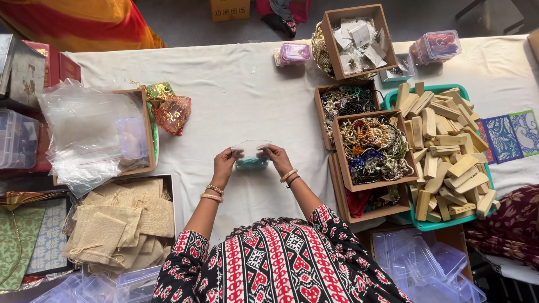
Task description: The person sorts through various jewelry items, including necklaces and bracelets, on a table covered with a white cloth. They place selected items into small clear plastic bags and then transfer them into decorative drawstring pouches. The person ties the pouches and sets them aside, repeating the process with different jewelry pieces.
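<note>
Over the middle of the white tablecloth (247,106), a small clear plastic pouch (251,147) pinched at its upper corners: left hand (224,163) gripping the left corner, right hand (277,158) gripping the right, both raised a little above the cloth. Just below the pouch, between the two hands, a small teal item (252,164), lying on or just over the cloth; cannot tell whether inside the pouch or touching it. Bangles on both wrists. Widest open stretch of cloth directly beyond the hands, running up to the far edge of the table. Hemmed in on the left by a cardboard tray piled with clear plastic bags (90,132) and a small lidded clear box, with red and gold gift pouches (168,109) just beside the tray's far corner. Nearer the body on the left, a stack of burlap drawstring bags (120,224) close to the table's near edge. On the right, a box of beaded necklaces (373,148) near the right hand, another such box behind it, then a teal tray heaped with pale wooden blocks (443,157) reaching toward the right edge. At the far edge, a cardboard box of small carded items (356,39) and a small pink-lidded container (295,53). Clear plastic boxes (421,264) stacked below the near right corner.
</note>
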